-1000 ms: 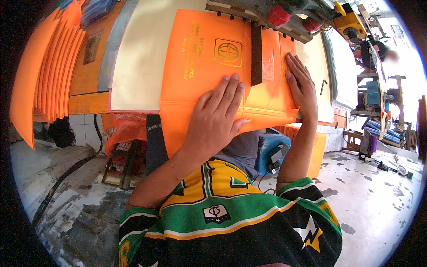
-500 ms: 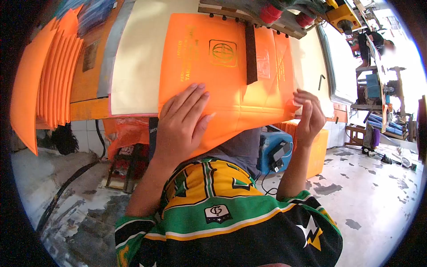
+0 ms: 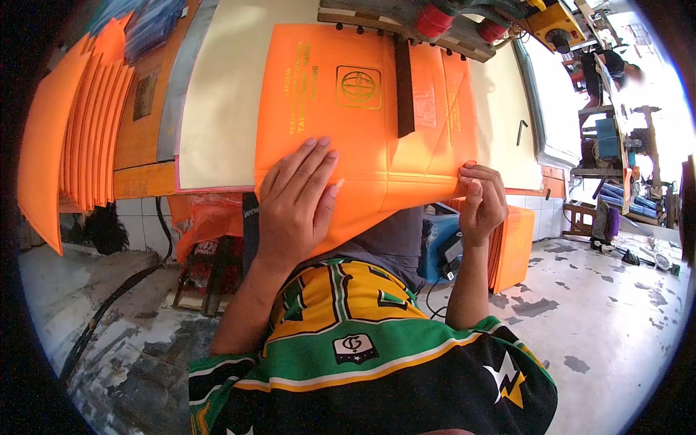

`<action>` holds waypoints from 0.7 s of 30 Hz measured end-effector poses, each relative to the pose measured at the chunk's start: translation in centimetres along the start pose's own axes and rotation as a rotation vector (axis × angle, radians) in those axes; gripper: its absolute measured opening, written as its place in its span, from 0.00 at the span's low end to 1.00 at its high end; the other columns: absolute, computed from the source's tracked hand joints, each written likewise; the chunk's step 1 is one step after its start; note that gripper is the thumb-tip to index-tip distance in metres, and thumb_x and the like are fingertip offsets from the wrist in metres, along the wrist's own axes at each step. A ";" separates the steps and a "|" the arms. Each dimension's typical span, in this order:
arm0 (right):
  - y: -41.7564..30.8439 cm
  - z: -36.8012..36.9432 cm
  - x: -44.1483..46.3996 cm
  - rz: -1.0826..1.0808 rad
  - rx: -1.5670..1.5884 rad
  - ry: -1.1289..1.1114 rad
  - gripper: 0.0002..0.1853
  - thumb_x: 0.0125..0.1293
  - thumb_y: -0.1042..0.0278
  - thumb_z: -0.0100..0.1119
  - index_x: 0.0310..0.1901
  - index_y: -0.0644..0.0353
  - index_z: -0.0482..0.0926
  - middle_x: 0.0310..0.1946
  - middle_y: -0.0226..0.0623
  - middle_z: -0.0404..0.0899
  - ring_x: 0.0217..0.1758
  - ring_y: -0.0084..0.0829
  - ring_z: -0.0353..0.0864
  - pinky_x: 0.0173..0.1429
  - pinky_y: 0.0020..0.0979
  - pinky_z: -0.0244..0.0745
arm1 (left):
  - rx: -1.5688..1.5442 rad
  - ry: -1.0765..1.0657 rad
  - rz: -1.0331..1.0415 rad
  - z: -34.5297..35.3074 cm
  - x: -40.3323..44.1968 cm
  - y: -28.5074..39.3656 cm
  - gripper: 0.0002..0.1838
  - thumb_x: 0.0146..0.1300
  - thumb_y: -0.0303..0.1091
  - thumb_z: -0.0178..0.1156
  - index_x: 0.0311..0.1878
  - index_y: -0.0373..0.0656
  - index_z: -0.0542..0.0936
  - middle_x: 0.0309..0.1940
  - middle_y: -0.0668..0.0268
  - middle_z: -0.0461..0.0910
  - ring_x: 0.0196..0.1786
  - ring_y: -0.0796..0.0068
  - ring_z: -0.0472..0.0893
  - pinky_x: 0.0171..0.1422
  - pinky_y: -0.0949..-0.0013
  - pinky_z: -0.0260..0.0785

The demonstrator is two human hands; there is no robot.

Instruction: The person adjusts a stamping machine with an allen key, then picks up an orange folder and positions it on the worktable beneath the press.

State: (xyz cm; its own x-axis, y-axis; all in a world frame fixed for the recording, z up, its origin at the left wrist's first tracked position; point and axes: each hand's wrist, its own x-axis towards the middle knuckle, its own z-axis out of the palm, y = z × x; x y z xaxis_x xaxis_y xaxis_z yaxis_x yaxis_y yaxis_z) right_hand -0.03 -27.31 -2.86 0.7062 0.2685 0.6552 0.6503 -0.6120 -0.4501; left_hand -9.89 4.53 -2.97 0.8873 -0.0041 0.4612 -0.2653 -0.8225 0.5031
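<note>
An orange printed cover (image 3: 362, 138) lies on the pale sheet of the work table, its near part hanging over the edge towards my lap. Gold lettering and a round emblem show on it. My left hand (image 3: 299, 199) rests flat on its lower left part, fingers spread slightly. At the cover's lower right corner my right hand (image 3: 482, 199) has its fingers curled and pinched on the edge. A dark strip (image 3: 404, 87) lies across the cover, below a machine's bar (image 3: 406, 25).
A stack of orange covers (image 3: 90, 130) stands at the left of the table. More orange pieces (image 3: 513, 246) stand below the table at right, beside a blue box (image 3: 437, 243). A small black hex key (image 3: 521, 132) lies on the right. A person (image 3: 612, 69) is in the background.
My left hand has slid left and down off the cover's middle. My right hand has gone from lying flat on the right side to pinching the near right corner.
</note>
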 end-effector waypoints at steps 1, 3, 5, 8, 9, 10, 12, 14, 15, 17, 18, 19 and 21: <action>0.1 0.1 0.0 -0.026 -0.025 0.010 0.13 0.80 0.71 0.59 0.37 0.68 0.88 0.39 0.45 0.91 0.48 0.46 0.92 0.58 0.44 0.84 | 0.001 0.000 0.000 0.0 0.0 0.0 0.23 0.75 0.32 0.66 0.70 0.38 0.83 0.74 0.54 0.82 0.77 0.51 0.79 0.81 0.47 0.68; 0.2 0.4 -0.2 -0.031 -0.033 0.028 0.13 0.79 0.71 0.60 0.36 0.67 0.87 0.38 0.44 0.91 0.48 0.45 0.92 0.58 0.43 0.83 | -0.004 0.005 0.005 0.1 0.0 -0.1 0.23 0.75 0.31 0.66 0.71 0.38 0.83 0.74 0.54 0.82 0.77 0.51 0.79 0.80 0.47 0.69; 0.3 0.7 -0.3 -0.036 -0.041 0.044 0.13 0.79 0.70 0.60 0.36 0.67 0.87 0.38 0.44 0.91 0.48 0.45 0.92 0.58 0.43 0.83 | 0.000 0.004 0.004 0.1 0.0 -0.2 0.23 0.75 0.31 0.66 0.71 0.39 0.83 0.73 0.54 0.82 0.77 0.51 0.79 0.80 0.47 0.69; 0.6 1.1 -0.6 -0.027 -0.023 0.075 0.13 0.79 0.70 0.60 0.34 0.65 0.85 0.38 0.44 0.91 0.49 0.45 0.92 0.59 0.43 0.81 | 0.001 0.006 0.001 0.2 -0.1 -0.1 0.22 0.75 0.31 0.66 0.70 0.39 0.83 0.73 0.54 0.82 0.77 0.51 0.80 0.80 0.47 0.69; 0.6 1.1 -0.6 -0.032 -0.007 0.085 0.14 0.79 0.69 0.60 0.33 0.65 0.85 0.38 0.44 0.91 0.49 0.45 0.92 0.59 0.43 0.81 | -0.003 0.010 -0.001 0.2 -0.1 -0.1 0.22 0.75 0.31 0.66 0.70 0.39 0.83 0.73 0.54 0.82 0.77 0.51 0.80 0.80 0.47 0.69; 0.7 1.2 -0.6 -0.038 0.008 0.095 0.14 0.79 0.69 0.60 0.33 0.64 0.84 0.38 0.44 0.91 0.49 0.45 0.92 0.60 0.43 0.80 | -0.005 0.010 0.000 0.2 -0.1 -0.1 0.22 0.75 0.31 0.66 0.70 0.39 0.83 0.73 0.54 0.82 0.77 0.51 0.80 0.80 0.47 0.69; 0.8 1.2 -0.6 -0.039 0.005 0.094 0.14 0.79 0.69 0.59 0.33 0.64 0.84 0.38 0.43 0.91 0.48 0.45 0.92 0.60 0.43 0.80 | -0.017 0.015 0.003 0.2 0.0 -0.2 0.23 0.75 0.31 0.66 0.71 0.39 0.83 0.73 0.54 0.83 0.77 0.51 0.80 0.80 0.48 0.69; 0.9 1.2 -0.6 -0.041 0.005 0.092 0.14 0.80 0.70 0.59 0.33 0.63 0.84 0.38 0.43 0.91 0.48 0.44 0.92 0.60 0.43 0.80 | -0.018 0.015 0.003 0.2 0.0 -0.2 0.23 0.75 0.31 0.66 0.71 0.39 0.83 0.73 0.54 0.83 0.77 0.51 0.80 0.80 0.48 0.69; 0.9 1.3 -0.7 -0.042 0.004 0.094 0.14 0.79 0.70 0.59 0.33 0.64 0.84 0.38 0.43 0.91 0.48 0.44 0.92 0.60 0.42 0.80 | -0.019 0.015 0.003 0.2 0.0 -0.2 0.23 0.75 0.31 0.66 0.71 0.39 0.83 0.73 0.54 0.83 0.77 0.51 0.80 0.80 0.48 0.69; 0.9 1.3 -0.7 -0.044 0.003 0.096 0.14 0.79 0.70 0.59 0.33 0.64 0.84 0.38 0.43 0.91 0.48 0.44 0.92 0.60 0.42 0.80 | -0.015 0.016 0.002 0.2 -0.1 -0.2 0.22 0.75 0.31 0.66 0.71 0.39 0.83 0.73 0.54 0.83 0.77 0.51 0.80 0.80 0.48 0.69; 0.8 1.3 -0.6 -0.044 0.004 0.097 0.13 0.79 0.71 0.59 0.33 0.64 0.84 0.37 0.43 0.91 0.48 0.44 0.92 0.60 0.42 0.80 | -0.011 0.017 0.003 0.2 -0.1 -0.3 0.22 0.75 0.31 0.65 0.70 0.39 0.83 0.73 0.54 0.83 0.77 0.51 0.80 0.80 0.48 0.69; 0.7 1.3 -0.6 -0.044 0.006 0.099 0.13 0.79 0.71 0.59 0.33 0.64 0.84 0.37 0.43 0.91 0.48 0.44 0.92 0.59 0.42 0.80 | -0.010 0.017 0.003 0.2 -0.1 -0.3 0.22 0.75 0.31 0.65 0.70 0.39 0.83 0.73 0.54 0.83 0.77 0.51 0.80 0.80 0.48 0.69; 0.8 1.3 -0.6 -0.047 0.010 0.103 0.13 0.79 0.71 0.59 0.33 0.64 0.84 0.37 0.43 0.91 0.47 0.45 0.92 0.59 0.42 0.80 | -0.003 0.012 0.003 0.2 -0.1 -0.3 0.22 0.76 0.32 0.65 0.70 0.39 0.83 0.73 0.54 0.83 0.76 0.51 0.80 0.80 0.48 0.69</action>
State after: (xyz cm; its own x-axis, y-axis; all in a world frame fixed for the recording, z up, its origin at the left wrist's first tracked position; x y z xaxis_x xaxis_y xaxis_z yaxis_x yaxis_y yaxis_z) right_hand 0.41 -26.98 -4.39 0.6429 0.2183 0.7342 0.6849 -0.5930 -0.4234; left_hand -9.79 4.63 -3.28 0.8820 0.0000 0.4713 -0.2693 -0.8207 0.5040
